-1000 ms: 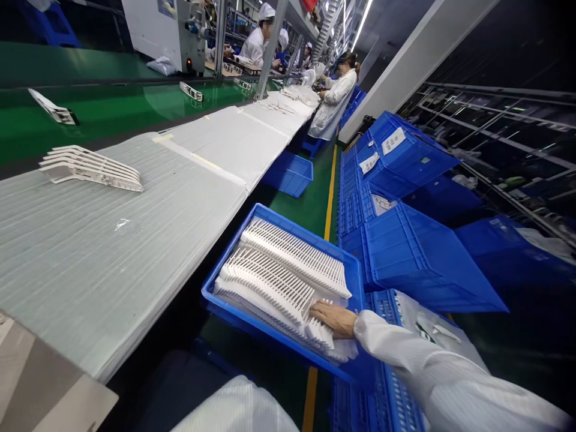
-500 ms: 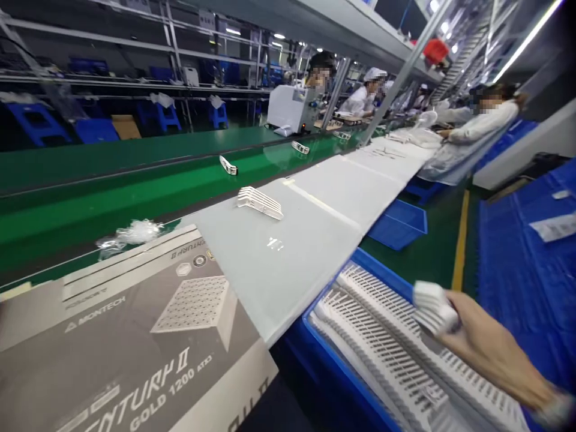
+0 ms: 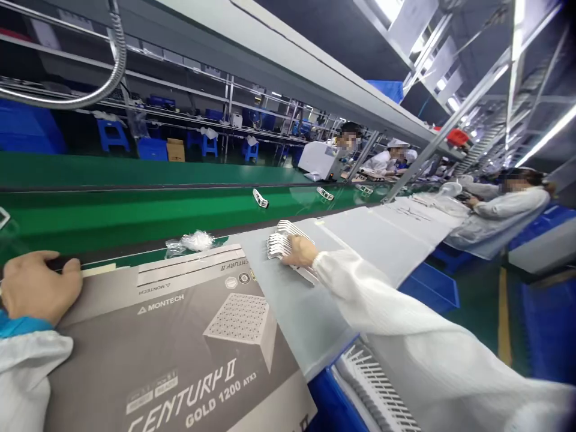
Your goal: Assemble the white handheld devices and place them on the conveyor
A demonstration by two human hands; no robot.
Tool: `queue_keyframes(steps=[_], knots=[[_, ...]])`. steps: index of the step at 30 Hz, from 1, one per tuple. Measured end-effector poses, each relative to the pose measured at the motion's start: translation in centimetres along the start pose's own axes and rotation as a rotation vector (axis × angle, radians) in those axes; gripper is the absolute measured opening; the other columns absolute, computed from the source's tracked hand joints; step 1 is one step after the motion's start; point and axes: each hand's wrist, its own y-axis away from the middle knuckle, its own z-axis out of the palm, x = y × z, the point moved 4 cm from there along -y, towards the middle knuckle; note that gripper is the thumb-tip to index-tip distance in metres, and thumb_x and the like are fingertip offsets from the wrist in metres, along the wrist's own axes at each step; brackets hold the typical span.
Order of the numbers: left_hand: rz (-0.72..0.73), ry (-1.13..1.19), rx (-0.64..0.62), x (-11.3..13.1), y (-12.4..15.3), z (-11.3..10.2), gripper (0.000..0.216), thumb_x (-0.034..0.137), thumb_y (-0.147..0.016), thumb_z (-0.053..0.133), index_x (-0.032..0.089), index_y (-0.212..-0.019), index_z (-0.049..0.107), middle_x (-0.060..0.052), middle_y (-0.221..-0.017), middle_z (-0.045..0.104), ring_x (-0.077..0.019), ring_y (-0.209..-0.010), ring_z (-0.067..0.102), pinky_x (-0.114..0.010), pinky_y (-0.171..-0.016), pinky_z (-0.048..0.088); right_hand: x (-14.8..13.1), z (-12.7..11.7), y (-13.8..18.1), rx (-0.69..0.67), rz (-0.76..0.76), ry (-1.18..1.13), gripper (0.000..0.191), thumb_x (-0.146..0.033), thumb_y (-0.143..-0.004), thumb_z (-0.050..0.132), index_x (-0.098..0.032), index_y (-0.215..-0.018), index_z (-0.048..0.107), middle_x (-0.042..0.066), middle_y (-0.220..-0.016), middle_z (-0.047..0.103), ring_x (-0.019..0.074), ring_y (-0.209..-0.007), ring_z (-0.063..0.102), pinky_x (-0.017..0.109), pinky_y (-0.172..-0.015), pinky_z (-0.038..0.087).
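Observation:
My right hand (image 3: 300,251) is closed on a stack of white ribbed plastic parts (image 3: 278,245). It is low over the pale grey mat (image 3: 292,318), right against another stack of similar white parts (image 3: 290,227). I cannot tell whether the two stacks touch. At the left edge, my left hand (image 3: 40,285) is by the far left corner of a flat grey printed carton (image 3: 180,354). Its thumb stands apart from the fingers and nothing shows in it; the fingertips are partly hidden.
A blue crate (image 3: 335,384) with many white slatted parts is below the mat, partly behind my right sleeve. Beyond the carton runs a green conveyor (image 3: 135,219) carrying several small white frames (image 3: 260,198). Crumpled clear plastic (image 3: 193,241) lies at its edge. Co-workers sit farther along.
My right hand has carried the white stack from above the crate leftward to the mat, beside the other stack. My left hand has come into view. The view has shifted left and up.

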Motion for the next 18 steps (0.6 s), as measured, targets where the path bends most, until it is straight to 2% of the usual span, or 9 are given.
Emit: queue_keyframes(steps=[3, 6, 8, 10, 12, 15, 18], knots=[[-0.012, -0.068, -0.029, 0.6, 0.2, -0.1, 0.050, 0.041, -0.074, 0.052, 0.007, -0.109, 0.066, -0.021, -0.114, 0.063, -0.0413, -0.131, 0.050, -0.054, -0.108, 0.042, 1.1, 1.1, 0.7, 0.058, -0.019, -0.008, 0.058, -0.038, -0.077, 0.074, -0.014, -0.127, 0.055, 0.018, -0.124, 0.063, 0.0304, -0.112, 0.064, 0.038, -0.094, 0.049], [-0.013, -0.090, -0.034, 0.9, 0.2, 0.0, 0.054, 0.040, -0.076, 0.053, 0.005, -0.115, 0.066, -0.022, -0.120, 0.063, -0.0400, -0.130, 0.052, -0.052, -0.108, 0.043, 2.3, 1.5, 1.3, 0.103, -0.001, -0.009, 0.062, -0.047, -0.083, 0.067, -0.016, -0.134, 0.049, 0.019, -0.131, 0.058, 0.0329, -0.120, 0.059, 0.045, -0.101, 0.045], [-0.018, -0.097, -0.035, 0.9, 0.2, 0.1, 0.055, 0.040, -0.077, 0.053, 0.004, -0.116, 0.067, -0.023, -0.122, 0.063, -0.0397, -0.129, 0.053, -0.051, -0.108, 0.043, 2.9, 1.5, 0.9, 0.150, 0.000, 0.014, 0.073, -0.054, -0.079, 0.069, -0.017, -0.138, 0.046, 0.020, -0.140, 0.052, 0.0360, -0.129, 0.052, 0.051, -0.107, 0.039], [-0.023, -0.091, -0.040, 1.0, 0.3, 0.0, 0.057, 0.040, -0.077, 0.053, 0.002, -0.117, 0.067, -0.024, -0.123, 0.062, -0.0399, -0.129, 0.053, -0.051, -0.108, 0.043, 3.5, 1.6, 0.0, 0.181, 0.006, 0.049, 0.096, -0.064, -0.070, 0.073, -0.016, -0.145, 0.038, 0.021, -0.154, 0.037, 0.0405, -0.140, 0.037, 0.055, -0.113, 0.030], [-0.026, -0.080, -0.041, 1.1, 0.4, -0.1, 0.058, 0.040, -0.077, 0.053, 0.002, -0.117, 0.067, -0.025, -0.125, 0.062, -0.0405, -0.129, 0.053, -0.051, -0.107, 0.043, 4.2, 1.9, -1.2, 0.115, 0.044, 0.040, 0.114, -0.072, -0.062, 0.074, -0.015, -0.150, 0.030, 0.022, -0.160, 0.026, 0.0448, -0.144, 0.027, 0.059, -0.114, 0.028], [-0.026, -0.093, -0.036, 1.0, 0.4, -0.2, 0.058, 0.041, -0.077, 0.052, 0.003, -0.117, 0.068, -0.025, -0.124, 0.062, -0.0409, -0.127, 0.054, -0.051, -0.106, 0.044, 4.8, 2.8, -2.1, -0.033, 0.075, -0.035, 0.110, -0.074, -0.066, 0.070, -0.017, -0.151, 0.030, 0.021, -0.158, 0.029, 0.0434, -0.140, 0.036, 0.057, -0.108, 0.036], [-0.009, -0.115, -0.040, 0.7, 0.3, 0.1, 0.058, 0.042, -0.078, 0.052, 0.003, -0.117, 0.068, -0.025, -0.122, 0.063, -0.0409, -0.124, 0.055, -0.052, -0.105, 0.045, 4.8, 3.1, -1.6, 0.035, 0.072, -0.062, 0.097, -0.073, -0.071, 0.066, -0.020, -0.147, 0.036, 0.019, -0.152, 0.037, 0.0389, -0.136, 0.041, 0.054, -0.105, 0.040]])
